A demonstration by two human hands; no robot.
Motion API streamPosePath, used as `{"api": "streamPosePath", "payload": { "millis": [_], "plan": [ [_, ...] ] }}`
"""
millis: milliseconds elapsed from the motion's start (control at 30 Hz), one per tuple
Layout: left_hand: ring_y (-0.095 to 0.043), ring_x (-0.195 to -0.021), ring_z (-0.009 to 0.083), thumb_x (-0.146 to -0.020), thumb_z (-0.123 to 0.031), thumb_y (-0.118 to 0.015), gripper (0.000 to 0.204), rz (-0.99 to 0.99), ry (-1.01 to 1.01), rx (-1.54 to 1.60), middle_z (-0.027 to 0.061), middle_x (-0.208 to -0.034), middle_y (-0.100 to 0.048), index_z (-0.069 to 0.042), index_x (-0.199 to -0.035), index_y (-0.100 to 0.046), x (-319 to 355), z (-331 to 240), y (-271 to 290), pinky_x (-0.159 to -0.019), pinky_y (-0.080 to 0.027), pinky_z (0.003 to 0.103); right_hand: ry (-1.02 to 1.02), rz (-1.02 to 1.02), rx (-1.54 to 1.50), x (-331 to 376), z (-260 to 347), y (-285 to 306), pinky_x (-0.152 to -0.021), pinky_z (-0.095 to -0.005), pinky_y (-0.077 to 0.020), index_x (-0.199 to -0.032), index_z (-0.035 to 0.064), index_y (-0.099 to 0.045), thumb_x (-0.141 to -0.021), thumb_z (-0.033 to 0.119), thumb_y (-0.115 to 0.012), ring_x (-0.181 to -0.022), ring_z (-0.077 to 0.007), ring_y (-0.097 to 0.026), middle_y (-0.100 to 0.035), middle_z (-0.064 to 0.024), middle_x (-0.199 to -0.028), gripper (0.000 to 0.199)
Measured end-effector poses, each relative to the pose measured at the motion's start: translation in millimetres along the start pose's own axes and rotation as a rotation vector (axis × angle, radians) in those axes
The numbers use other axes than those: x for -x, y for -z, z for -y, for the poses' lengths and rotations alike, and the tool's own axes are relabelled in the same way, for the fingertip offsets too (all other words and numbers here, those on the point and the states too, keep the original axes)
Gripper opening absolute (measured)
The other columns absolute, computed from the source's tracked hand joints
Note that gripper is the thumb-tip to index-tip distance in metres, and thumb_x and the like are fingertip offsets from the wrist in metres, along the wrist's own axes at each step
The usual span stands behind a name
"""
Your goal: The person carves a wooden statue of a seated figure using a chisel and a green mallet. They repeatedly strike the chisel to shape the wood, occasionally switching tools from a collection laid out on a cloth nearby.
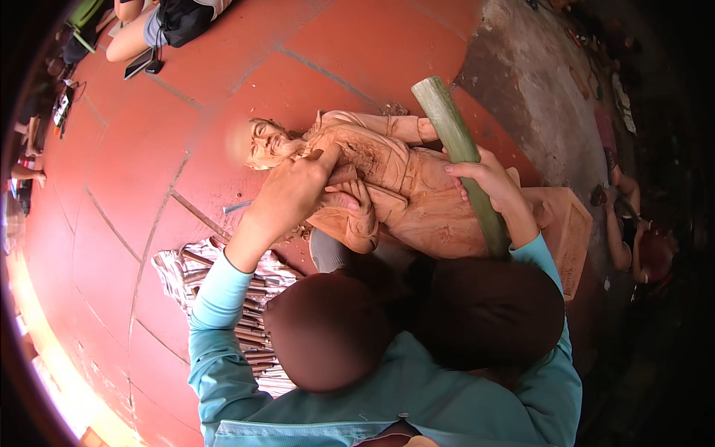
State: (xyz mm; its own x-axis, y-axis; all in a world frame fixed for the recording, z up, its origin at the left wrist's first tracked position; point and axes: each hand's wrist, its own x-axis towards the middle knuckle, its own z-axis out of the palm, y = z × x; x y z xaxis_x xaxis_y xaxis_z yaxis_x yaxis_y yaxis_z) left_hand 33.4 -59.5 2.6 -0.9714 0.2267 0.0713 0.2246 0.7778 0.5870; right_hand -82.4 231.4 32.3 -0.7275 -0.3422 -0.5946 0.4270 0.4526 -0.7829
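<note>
A carved wooden statue of a bearded figure in robes lies on its back, head to the left. My left hand rests over its chest, index finger stretched toward loose wood shavings. A chisel appears to be gripped in that hand: its grey metal end sticks out past the wrist, and most of it is hidden. In my right hand is a thick, pale-green cylindrical club, held around its middle. It slants across the statue's lower body, its far end raised beyond the figure.
Beside my left knee, many carving tools lie in rows on a striped cloth. The statue's square base is at the right. Red floor tiles meet grey concrete. Other people sit at the upper left and right edges.
</note>
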Motion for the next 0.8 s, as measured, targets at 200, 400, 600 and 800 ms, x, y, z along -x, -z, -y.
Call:
{"api": "streamPosePath", "payload": {
  "millis": [200,400,600,800],
  "plan": [
    [-0.063,-0.081,0.02,-0.097,-0.024,-0.049,0.021,-0.547,0.13,0.471,0.0122,-0.091,-0.061,-0.005,-0.101,-0.04,-30.7,-12.1,45.1,-0.064,-0.05,0.031,0.096,0.045,-0.021,0.1,-6.7,4.5,-0.045,-0.0248,-0.0409,-0.103,0.0024,-0.051,-0.08,0.011,-0.066,-0.052,-0.0111,-0.05,-0.051,-0.0045,-0.067,0.029],
    [-0.064,-0.083,0.0183,-0.1,-0.028,-0.043,0.03,-0.572,0.246,0.69,0.0166,-0.104,-0.063,-0.008,-0.109,-0.022,-38.7,-30.5,35.6,-0.069,-0.055,0.029,0.077,0.132,-0.09,-4.9,-8.4,9.8,-0.043,-0.0248,-0.0402,-0.1,0.0015,-0.049,-0.08,0.01,-0.066,-0.051,-0.0104,-0.049,-0.049,-0.0037,-0.067,0.027],
    [-0.065,-0.093,0.0229,-0.093,-0.006,-0.056,0.037,-0.6,0.349,0.818,0.017,-0.102,-0.059,-0.006,-0.115,-0.026,-37.7,-11.7,-9.5,-0.073,-0.058,0.032,0.127,0.193,-0.152,-7.2,-16.9,14.2,-0.044,-0.0241,-0.0403,-0.106,0.0002,-0.048,-0.083,0.009,-0.065,-0.052,-0.0086,-0.048,-0.048,-0.0021,-0.068,0.03],
    [-0.066,-0.088,0.0222,-0.094,-0.007,-0.054,0.029,-0.455,0.524,0.876,0.0116,-0.098,-0.056,-0.006,-0.112,-0.032,-42.0,-2.3,-31.0,-0.068,-0.061,0.032,0.139,0.24,-0.095,-8.8,-18.4,17.6,-0.047,-0.0215,-0.0407,-0.111,0.0,-0.048,-0.085,0.009,-0.064,-0.054,-0.0059,-0.049,-0.05,-0.0017,-0.076,0.032]
  ]
}}
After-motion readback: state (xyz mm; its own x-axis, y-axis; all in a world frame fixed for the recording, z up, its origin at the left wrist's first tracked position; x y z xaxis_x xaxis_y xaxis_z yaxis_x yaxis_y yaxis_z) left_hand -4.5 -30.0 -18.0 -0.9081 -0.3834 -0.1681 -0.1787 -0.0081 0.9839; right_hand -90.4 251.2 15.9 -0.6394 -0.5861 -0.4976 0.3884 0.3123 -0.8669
